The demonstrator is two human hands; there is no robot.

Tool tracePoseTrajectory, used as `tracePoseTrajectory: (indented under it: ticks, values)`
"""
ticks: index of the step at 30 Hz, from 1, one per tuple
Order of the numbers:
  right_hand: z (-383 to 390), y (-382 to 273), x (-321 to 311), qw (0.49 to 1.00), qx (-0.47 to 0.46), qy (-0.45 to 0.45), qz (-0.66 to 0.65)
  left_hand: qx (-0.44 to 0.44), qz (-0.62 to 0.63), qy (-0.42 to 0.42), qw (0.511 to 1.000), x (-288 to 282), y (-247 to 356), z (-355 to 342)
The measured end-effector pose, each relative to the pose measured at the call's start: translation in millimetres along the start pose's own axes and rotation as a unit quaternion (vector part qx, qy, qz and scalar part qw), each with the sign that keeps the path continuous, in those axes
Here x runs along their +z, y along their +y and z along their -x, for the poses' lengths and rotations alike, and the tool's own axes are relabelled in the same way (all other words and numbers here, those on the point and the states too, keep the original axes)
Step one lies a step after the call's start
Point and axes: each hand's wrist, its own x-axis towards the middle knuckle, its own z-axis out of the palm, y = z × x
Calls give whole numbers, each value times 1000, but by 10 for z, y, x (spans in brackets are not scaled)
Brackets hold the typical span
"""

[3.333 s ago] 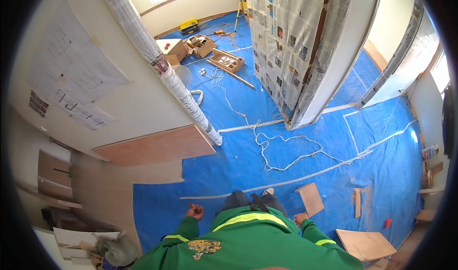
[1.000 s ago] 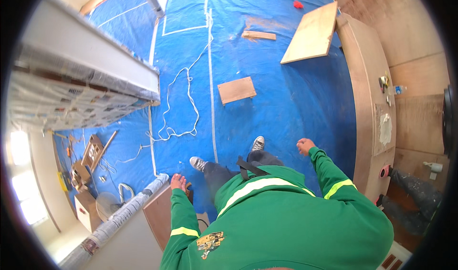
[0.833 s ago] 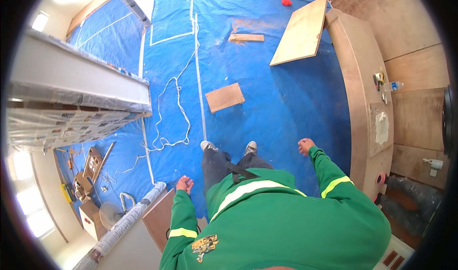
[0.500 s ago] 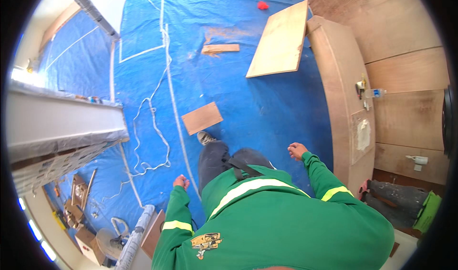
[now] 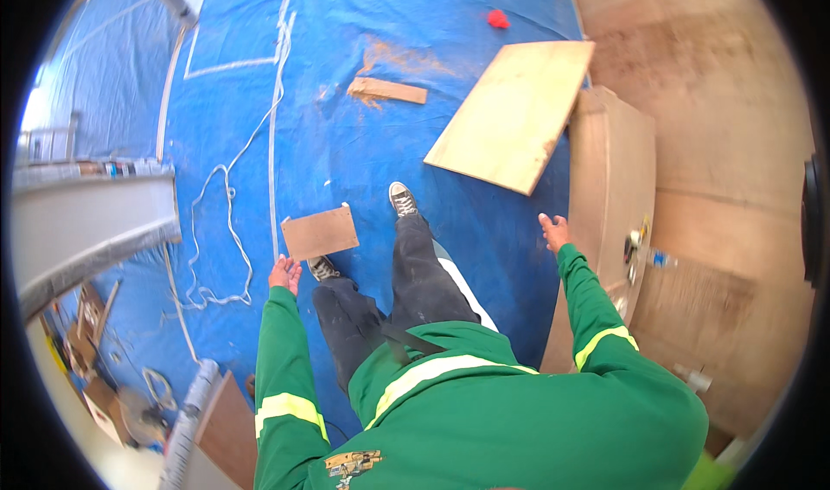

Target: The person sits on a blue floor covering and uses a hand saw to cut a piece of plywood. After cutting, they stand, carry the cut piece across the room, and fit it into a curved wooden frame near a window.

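My left hand (image 5: pixel 285 274) hangs low at the left with fingers apart and nothing in it, just below a small plywood board (image 5: pixel 318 229) lying near my left shoe (image 5: pixel 322 265). My right hand (image 5: pixel 554 230) is held out beside a long plywood cabinet (image 5: pixel 609 144), fingers loosely apart and holding nothing. My right shoe (image 5: pixel 402 198) is forward, between the small board and a large pale plywood panel (image 5: pixel 506 114) ahead. A white strip (image 5: pixel 467 289), which I cannot make out, shows behind my right leg.
Blue sheeting (image 5: pixel 225 118) covers the floor, with tape, a looping white cord (image 5: pixel 232 196), a wood offcut (image 5: pixel 389 89) and a red item (image 5: pixel 498 19). A covered partition (image 5: pixel 95 213) stands left, clutter (image 5: pixel 86 334) beyond it. Small tools (image 5: pixel 634 243) and a bottle (image 5: pixel 660 259) are at right.
I have turned rightward and stepped forward: the small board and large panel are nearer, and my right foot now leads. My hands have swung farther forward, both still without anything in them.
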Motion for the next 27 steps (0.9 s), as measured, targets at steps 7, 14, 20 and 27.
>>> tracePoseTrajectory:
  ticks: [7, 14, 20, 27]
  values:
    - [-1752, -764, 38, 996, 53, -58, -47, -3, -4, 34, 999, 119, -1207, 533]
    - [-2853, -643, 451, 973, 162, -155, -61, -50, -152, 34, 987, 834, -1895, 1251]
    - [-3034, -494, 574, 949, 213, -219, -80, -8, -187, -34, 982, 1772, -2146, 1301]
    - [-2403, -1295, 641, 959, 75, -247, -116, 33, -242, -109, 964, 2345, -2029, 1346]
